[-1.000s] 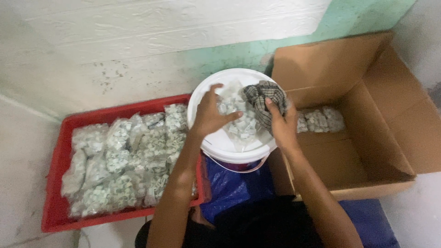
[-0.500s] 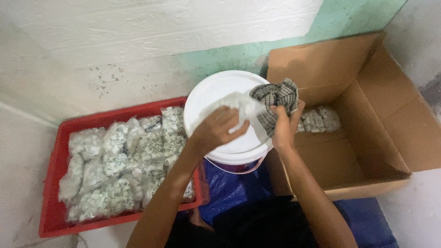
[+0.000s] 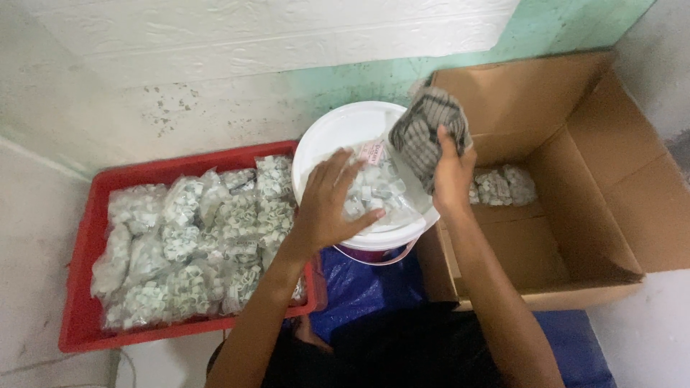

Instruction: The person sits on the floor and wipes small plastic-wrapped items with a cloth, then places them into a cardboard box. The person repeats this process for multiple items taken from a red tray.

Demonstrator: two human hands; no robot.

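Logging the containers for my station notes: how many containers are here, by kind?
Red plastic crate holding clear bags of small white parts: 1
White plastic bucket: 1
Brown cardboard box: 1
Total: 3

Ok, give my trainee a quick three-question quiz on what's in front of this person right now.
1. True or false: the right hand holds a grey checked cloth.
2. What lies under the left hand? A) a clear bag of small white pieces on the white bucket lid, B) a metal tool, C) a glass bottle.
3. Fill in: the many packed bags at the left sit in a red ____, and a few more bags lie in the cardboard box.

Key: 1 true; 2 A; 3 crate.
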